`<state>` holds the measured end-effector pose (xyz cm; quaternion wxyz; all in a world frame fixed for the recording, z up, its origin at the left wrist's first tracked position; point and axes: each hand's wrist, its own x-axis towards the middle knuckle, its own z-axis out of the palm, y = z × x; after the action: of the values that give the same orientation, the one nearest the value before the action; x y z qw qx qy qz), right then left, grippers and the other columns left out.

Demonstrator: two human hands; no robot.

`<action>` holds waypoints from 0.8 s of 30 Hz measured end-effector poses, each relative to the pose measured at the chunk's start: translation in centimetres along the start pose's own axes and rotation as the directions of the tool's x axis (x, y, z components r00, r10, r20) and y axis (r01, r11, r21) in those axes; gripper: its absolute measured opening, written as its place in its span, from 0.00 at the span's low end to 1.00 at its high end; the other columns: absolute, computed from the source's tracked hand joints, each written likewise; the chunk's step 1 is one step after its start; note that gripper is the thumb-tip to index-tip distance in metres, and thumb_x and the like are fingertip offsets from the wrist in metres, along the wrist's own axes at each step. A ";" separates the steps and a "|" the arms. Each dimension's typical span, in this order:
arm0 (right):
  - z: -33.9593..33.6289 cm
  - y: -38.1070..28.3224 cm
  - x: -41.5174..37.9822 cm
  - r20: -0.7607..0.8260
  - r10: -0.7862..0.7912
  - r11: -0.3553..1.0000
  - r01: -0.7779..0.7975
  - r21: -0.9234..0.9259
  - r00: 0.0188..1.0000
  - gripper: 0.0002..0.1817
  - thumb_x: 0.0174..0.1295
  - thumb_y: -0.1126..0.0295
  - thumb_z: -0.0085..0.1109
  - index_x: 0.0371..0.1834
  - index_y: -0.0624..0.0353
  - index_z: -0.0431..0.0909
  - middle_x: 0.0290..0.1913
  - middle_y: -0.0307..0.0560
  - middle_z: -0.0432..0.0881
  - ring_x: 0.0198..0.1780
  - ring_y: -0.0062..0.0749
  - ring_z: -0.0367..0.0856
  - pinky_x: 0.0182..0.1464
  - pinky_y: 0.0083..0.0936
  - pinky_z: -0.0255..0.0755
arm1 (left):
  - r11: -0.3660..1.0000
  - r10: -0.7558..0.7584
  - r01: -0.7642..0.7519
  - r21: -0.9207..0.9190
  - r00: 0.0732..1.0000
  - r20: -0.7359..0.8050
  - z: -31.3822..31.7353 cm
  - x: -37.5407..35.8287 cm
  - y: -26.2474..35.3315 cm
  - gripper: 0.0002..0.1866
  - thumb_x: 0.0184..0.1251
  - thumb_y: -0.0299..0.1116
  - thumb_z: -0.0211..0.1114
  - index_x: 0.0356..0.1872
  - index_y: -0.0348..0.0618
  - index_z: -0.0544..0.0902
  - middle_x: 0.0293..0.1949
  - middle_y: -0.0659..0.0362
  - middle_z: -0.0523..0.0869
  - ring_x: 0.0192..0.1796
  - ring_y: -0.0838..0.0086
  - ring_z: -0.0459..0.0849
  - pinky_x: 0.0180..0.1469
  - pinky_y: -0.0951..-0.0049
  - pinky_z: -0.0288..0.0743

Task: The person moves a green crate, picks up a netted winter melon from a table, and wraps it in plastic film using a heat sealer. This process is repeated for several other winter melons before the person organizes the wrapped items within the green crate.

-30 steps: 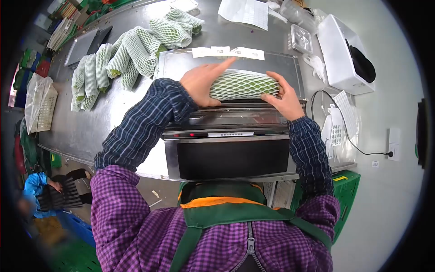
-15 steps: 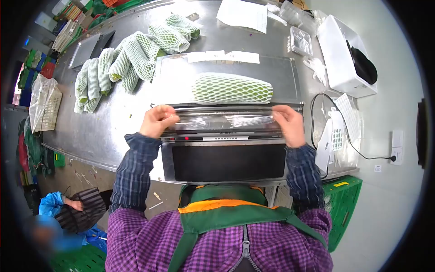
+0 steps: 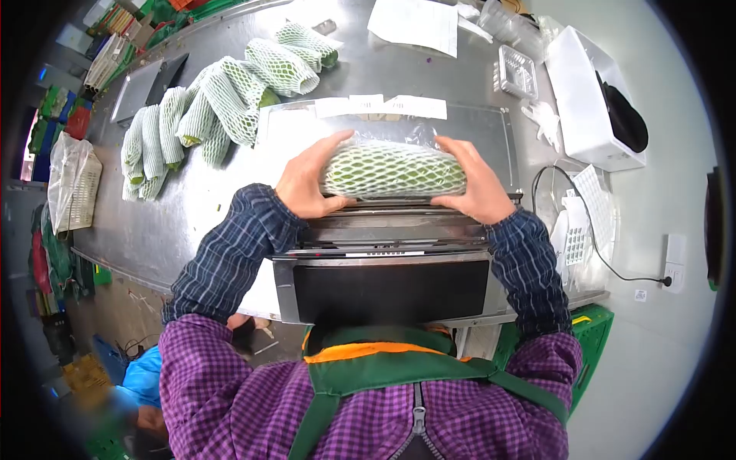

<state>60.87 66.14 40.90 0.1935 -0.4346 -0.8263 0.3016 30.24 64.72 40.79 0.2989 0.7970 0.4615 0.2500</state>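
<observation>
A long green vegetable in a white foam net sleeve [image 3: 392, 170] lies crosswise between my two hands, at the back of the film wrapping machine [image 3: 383, 230]. My left hand [image 3: 313, 178] is closed round its left end, thumb on the near side. At the right end, my right hand [image 3: 479, 182] grips it the same way. Clear film [image 3: 418, 132] shows wrinkled just behind the vegetable. In front of my hands sits the machine's black plate [image 3: 391, 294]. The undersides of both grips are hidden.
Several net-sleeved vegetables [image 3: 226, 100] lie in a row at the back left of the metal table [image 3: 207, 184]. On the right are a white bin [image 3: 575, 100], a clear plastic tray [image 3: 515, 70] and a black cable [image 3: 594, 234]. Another person in blue [image 3: 142, 376] is at lower left.
My hands have moved back from the stretched film at the machine's front to the ends of the net-sleeved vegetable and taken hold of it. Film now shows behind it. The other person has shifted.
</observation>
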 end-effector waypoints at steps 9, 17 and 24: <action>1.7 -2.7 -9.9 0.673 0.291 0.107 -0.722 0.683 0.680 0.27 0.65 0.66 0.54 0.64 0.64 0.59 0.54 0.46 0.71 0.50 0.26 0.73 0.52 0.24 0.70 | -0.070 -0.395 0.908 -0.413 0.355 0.847 0.5 -9.4 4.2 0.37 0.63 0.64 0.51 0.59 0.41 0.72 0.42 0.50 0.84 0.38 0.71 0.84 0.29 0.80 0.78; 5.9 -5.5 -17.6 0.483 0.508 0.414 -0.694 0.589 0.713 0.33 0.59 0.67 0.62 0.65 0.64 0.59 0.37 0.43 0.78 0.37 0.21 0.77 0.40 0.19 0.73 | -0.513 -0.257 0.811 -0.282 0.169 0.952 5.8 -15.3 3.9 0.36 0.67 0.66 0.39 0.54 0.41 0.73 0.37 0.48 0.81 0.33 0.71 0.82 0.29 0.84 0.81; 7.5 -8.9 -20.1 0.109 0.708 0.652 -0.705 0.277 0.698 0.19 0.60 0.60 0.59 0.44 0.67 0.76 0.28 0.61 0.81 0.32 0.41 0.84 0.36 0.28 0.73 | 0.319 -0.528 0.836 -0.447 0.549 0.648 4.1 -22.9 6.3 0.14 0.70 0.38 0.57 0.39 0.36 0.83 0.32 0.58 0.86 0.39 0.77 0.83 0.51 0.75 0.74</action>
<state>62.16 42.95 40.05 0.1278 -0.6885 -0.5358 0.4717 26.49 40.96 39.59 0.7463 0.3605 0.5519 0.0919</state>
